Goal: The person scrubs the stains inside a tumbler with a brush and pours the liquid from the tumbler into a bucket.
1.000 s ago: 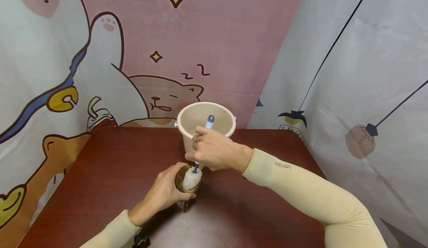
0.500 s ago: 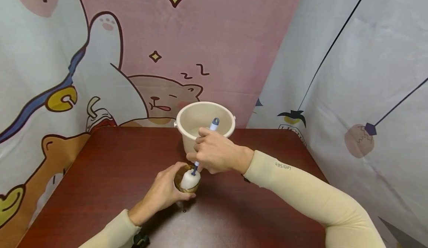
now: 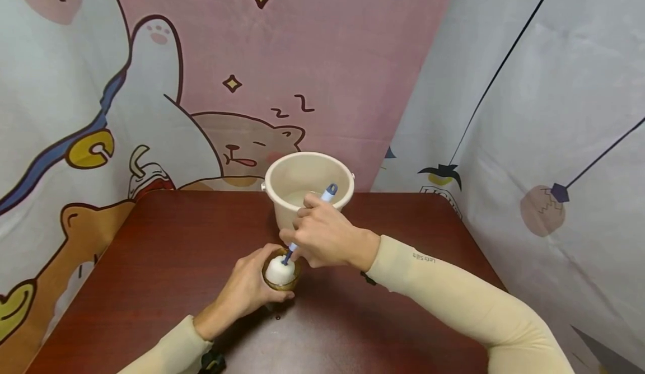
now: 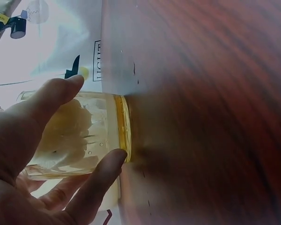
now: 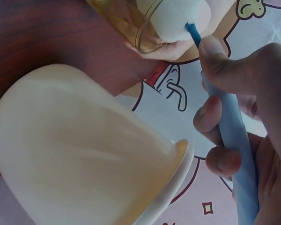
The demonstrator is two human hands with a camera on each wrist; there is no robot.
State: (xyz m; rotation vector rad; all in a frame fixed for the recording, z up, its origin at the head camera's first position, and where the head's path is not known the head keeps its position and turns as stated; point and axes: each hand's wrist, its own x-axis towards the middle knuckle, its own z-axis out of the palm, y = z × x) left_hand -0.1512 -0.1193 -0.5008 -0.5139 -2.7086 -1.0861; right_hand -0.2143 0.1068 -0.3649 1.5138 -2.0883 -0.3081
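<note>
My left hand (image 3: 246,285) grips an amber-tinted glass (image 3: 289,285) in the head view; in the left wrist view its fingers and thumb wrap the clear glass wall (image 4: 98,136). My right hand (image 3: 327,233) holds the light blue handle (image 5: 236,140) of a brush. The brush's white sponge head (image 3: 279,271) sits inside the mouth of the glass, joined to the handle by a thin dark blue stem (image 5: 193,33). How deep the sponge reaches is hard to tell.
A cream bucket (image 3: 282,213) stands just behind both hands, near the back of the dark red table (image 3: 201,234). Small drops lie on the table by the glass. Printed cloth (image 3: 353,55) hangs behind and at the sides.
The sponge head has moved left and lower within the glass, and the brush handle leans further to the right. My left hand keeps its hold on the glass.
</note>
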